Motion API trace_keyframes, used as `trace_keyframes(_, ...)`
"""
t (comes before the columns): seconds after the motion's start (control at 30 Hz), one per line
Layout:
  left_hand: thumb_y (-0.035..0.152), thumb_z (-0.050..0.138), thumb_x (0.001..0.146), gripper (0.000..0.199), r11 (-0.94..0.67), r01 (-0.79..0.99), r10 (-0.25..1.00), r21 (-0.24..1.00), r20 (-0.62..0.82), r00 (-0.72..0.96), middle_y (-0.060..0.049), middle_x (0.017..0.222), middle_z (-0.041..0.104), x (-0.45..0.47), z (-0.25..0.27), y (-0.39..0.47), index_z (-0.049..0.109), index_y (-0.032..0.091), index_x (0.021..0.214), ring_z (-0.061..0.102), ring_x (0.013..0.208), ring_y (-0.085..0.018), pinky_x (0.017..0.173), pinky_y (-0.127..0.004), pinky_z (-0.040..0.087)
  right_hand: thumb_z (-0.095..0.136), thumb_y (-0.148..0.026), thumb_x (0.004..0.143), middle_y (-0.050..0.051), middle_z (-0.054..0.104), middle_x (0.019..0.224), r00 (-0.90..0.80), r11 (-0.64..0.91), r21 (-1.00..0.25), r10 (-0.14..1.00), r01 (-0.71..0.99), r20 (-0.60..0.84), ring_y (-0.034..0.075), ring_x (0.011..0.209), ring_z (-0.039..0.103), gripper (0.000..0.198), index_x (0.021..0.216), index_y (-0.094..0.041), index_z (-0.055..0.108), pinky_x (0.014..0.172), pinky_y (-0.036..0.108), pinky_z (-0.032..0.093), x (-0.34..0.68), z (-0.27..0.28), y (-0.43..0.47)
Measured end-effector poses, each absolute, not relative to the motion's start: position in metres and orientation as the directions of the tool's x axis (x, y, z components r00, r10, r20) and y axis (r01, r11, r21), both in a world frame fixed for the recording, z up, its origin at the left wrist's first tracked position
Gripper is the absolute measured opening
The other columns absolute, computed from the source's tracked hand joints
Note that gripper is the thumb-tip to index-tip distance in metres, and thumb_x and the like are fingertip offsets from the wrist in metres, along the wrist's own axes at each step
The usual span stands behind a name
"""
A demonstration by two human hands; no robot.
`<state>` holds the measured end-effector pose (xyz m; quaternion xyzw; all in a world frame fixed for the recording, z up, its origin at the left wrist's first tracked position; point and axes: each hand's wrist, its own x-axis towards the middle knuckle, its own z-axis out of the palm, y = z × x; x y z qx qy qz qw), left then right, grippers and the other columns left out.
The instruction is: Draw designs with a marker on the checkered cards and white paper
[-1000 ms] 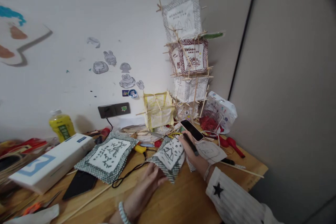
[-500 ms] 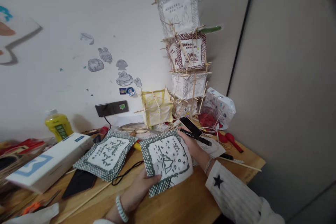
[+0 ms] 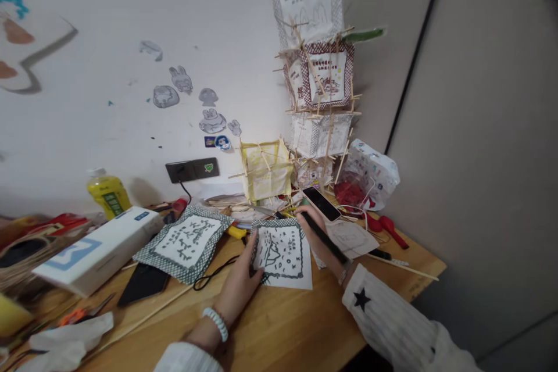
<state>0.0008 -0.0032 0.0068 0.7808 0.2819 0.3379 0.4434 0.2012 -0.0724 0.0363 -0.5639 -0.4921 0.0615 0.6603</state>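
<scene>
A white paper drawing (image 3: 283,256) with a dark green lattice border on some sides lies on the wooden table in front of me. My left hand (image 3: 244,270) grips its left edge, thumb over the lower left part. My right hand (image 3: 316,238) is closed around a black marker (image 3: 325,238), by the sheet's upper right corner. The marker slants across the hand, and its tip cannot be made out. Left of my hands lies a second drawing (image 3: 185,241), with a green checked border and leafy branches.
A phone (image 3: 321,203) lies beyond my right hand. Behind stand a yellow stick-framed paper box (image 3: 267,171) and a tall tower of paper lanterns (image 3: 326,75). To the left are a white box (image 3: 100,250), a drink bottle (image 3: 108,193), a black tablet (image 3: 143,283) and orange-handled scissors (image 3: 74,317).
The drawing has gone from tilted up in both hands to flat on the table, turned slightly. My left hand has moved up along its left edge. The view has shifted a little.
</scene>
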Motion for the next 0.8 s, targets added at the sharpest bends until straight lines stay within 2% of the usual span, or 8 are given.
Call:
trace_keyframes(0.1, 0.012, 0.058, 0.065, 0.062, -0.554, 0.170, 0.677, 0.815, 0.323, 0.661, -0.009, 0.127, 0.057, 0.000, 0.005, -0.001, 0.053, 0.019, 0.126, 0.048, 0.121, -0.028, 0.105, -0.040, 0.030, 0.047, -0.033, 0.083, -0.001, 0.057, 0.065, 0.248, 0.341, -0.868, 0.862, 0.360, 0.441, 0.014, 0.062, 0.052, 0.021, 0.075, -0.019, 0.061, 0.058, 0.025, 0.042, 0.184, 0.035, -0.076)
trace_keyframes(0.2, 0.014, 0.058, 0.067, 0.049, -0.654, 0.204, 0.606, 0.729, 0.342, 0.718, -0.009, 0.107, 0.066, -0.002, 0.005, 0.003, 0.061, 0.019, 0.115, 0.057, 0.102, -0.028, 0.094, -0.040, 0.040, 0.053, -0.028, 0.077, -0.004, 0.055, 0.054, 0.040, 0.218, -0.955, 0.972, 0.200, 0.231, 0.009, 0.044, 0.045, 0.011, 0.073, -0.018, 0.058, 0.044, 0.020, 0.036, 0.170, 0.027, -0.073)
trace_keyframes(0.27, 0.015, 0.059, 0.068, 0.045, -0.681, 0.203, 0.573, 0.703, 0.339, 0.746, -0.009, 0.101, 0.067, -0.003, 0.005, 0.006, 0.063, 0.019, 0.113, 0.058, 0.096, -0.027, 0.090, -0.038, 0.042, 0.056, -0.023, 0.073, -0.006, 0.056, 0.051, -0.014, 0.150, -0.975, 0.989, 0.165, 0.150, 0.006, 0.039, 0.042, 0.006, 0.069, -0.018, 0.054, 0.040, 0.017, 0.032, 0.165, 0.020, -0.070)
trace_keyframes(0.37, 0.015, 0.059, 0.067, 0.048, -0.690, 0.193, 0.541, 0.698, 0.320, 0.778, -0.008, 0.103, 0.068, -0.005, 0.006, 0.009, 0.062, 0.020, 0.115, 0.057, 0.094, -0.025, 0.088, -0.036, 0.041, 0.055, -0.018, 0.071, -0.008, 0.052, 0.044, -0.044, 0.100, -0.969, 0.995, 0.228, 0.093, 0.005, 0.037, 0.041, 0.010, 0.062, -0.018, 0.051, 0.038, 0.016, 0.030, 0.163, 0.011, -0.067)
trace_keyframes(0.53, 0.015, 0.057, 0.067, 0.048, -0.733, 0.190, 0.495, 0.653, 0.320, 0.808, -0.008, 0.105, 0.067, -0.005, 0.005, 0.010, 0.062, 0.020, 0.115, 0.056, 0.095, -0.024, 0.088, -0.035, 0.040, 0.055, -0.009, 0.068, -0.009, 0.046, 0.044, -0.059, 0.159, -0.899, 0.987, 0.408, 0.147, 0.006, 0.040, 0.040, 0.015, 0.056, -0.017, 0.052, 0.041, 0.016, 0.030, 0.162, 0.009, -0.068)
trace_keyframes(0.8, 0.014, 0.057, 0.069, 0.047, -0.752, 0.183, 0.469, 0.634, 0.319, 0.823, -0.009, 0.107, 0.066, -0.005, 0.001, 0.013, 0.061, 0.021, 0.116, 0.055, 0.096, -0.025, 0.087, -0.035, 0.040, 0.053, -0.008, 0.069, -0.008, 0.049, 0.047, -0.070, 0.196, -0.864, 0.980, 0.463, 0.185, 0.008, 0.044, 0.044, 0.015, 0.059, -0.018, 0.056, 0.045, 0.018, 0.033, 0.160, 0.012, -0.070)
